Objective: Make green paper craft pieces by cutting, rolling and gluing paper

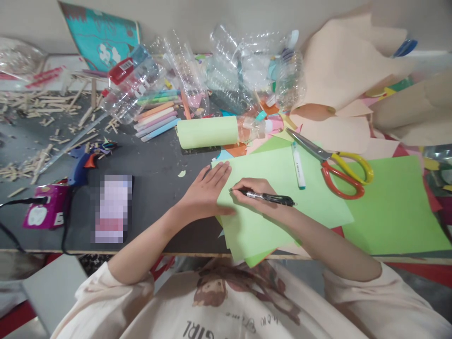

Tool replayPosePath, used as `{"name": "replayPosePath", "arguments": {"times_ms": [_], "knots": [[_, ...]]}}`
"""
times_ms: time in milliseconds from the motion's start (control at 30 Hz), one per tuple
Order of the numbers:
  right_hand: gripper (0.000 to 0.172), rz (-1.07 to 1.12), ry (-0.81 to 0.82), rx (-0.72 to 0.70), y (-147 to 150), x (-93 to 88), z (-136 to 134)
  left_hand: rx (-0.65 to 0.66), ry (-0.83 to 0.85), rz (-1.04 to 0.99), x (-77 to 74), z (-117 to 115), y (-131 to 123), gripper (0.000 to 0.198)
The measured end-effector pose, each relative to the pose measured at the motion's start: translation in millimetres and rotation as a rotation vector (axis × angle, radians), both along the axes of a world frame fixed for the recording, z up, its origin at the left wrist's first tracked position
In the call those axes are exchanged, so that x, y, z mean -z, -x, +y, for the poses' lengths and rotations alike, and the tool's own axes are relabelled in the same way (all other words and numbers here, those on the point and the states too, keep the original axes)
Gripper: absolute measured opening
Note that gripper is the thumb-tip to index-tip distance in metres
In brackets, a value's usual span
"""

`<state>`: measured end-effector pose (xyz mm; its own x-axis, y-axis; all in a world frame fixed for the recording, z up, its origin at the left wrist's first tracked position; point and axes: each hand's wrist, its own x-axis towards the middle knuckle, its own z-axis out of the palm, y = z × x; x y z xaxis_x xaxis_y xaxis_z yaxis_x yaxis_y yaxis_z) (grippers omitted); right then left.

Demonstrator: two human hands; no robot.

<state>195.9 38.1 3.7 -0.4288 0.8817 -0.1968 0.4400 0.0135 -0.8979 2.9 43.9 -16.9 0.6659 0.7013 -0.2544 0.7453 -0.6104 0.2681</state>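
Observation:
My right hand (252, 192) grips a black pen (273, 198), its tip close to the left edge of a light green paper sheet (318, 207). Flat on that same edge lies my left hand (208, 193), fingers stretched out and holding nothing. Beyond the hands a plastic bottle (249, 128) rests on its side, partly wrapped in a light green paper sleeve (208, 132). A white marker (298, 167) lies on the sheet. To its right are scissors (326, 157) with one red and one yellow handle, blades spread a little.
At the left are a blue glue gun (79, 165), a purple box (45, 205), a blurred phone (112, 208) and scattered wooden sticks (45, 101). Clear plastic bottles (229, 66) and brown paper (339, 66) crowd the back. Darker green paper (391, 207) lies at right.

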Motion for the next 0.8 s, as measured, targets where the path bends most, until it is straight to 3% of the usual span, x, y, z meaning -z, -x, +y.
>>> {"name": "replayPosePath", "arguments": {"times_ms": [133,267,533,700,800], "knots": [[0.013,0.018,-0.045,0.086,1,8.8,-1,-0.005,0.007,0.002,0.2,0,0,0.104],[0.013,0.017,-0.018,0.151,-2,5.1,-4,-0.009,0.016,-0.002,0.6,0,1,0.105],[0.013,0.023,-0.016,-0.028,-4,-8.3,-2,-0.009,0.018,-0.001,1.2,0,0,0.105],[0.014,0.032,-0.041,0.19,-1,1.8,-6,-0.01,0.03,-0.002,0.5,0,0,0.105],[0.013,0.043,-0.049,0.177,0,3.5,-7,-0.012,0.026,-0.002,1.3,0,0,0.105]]}}
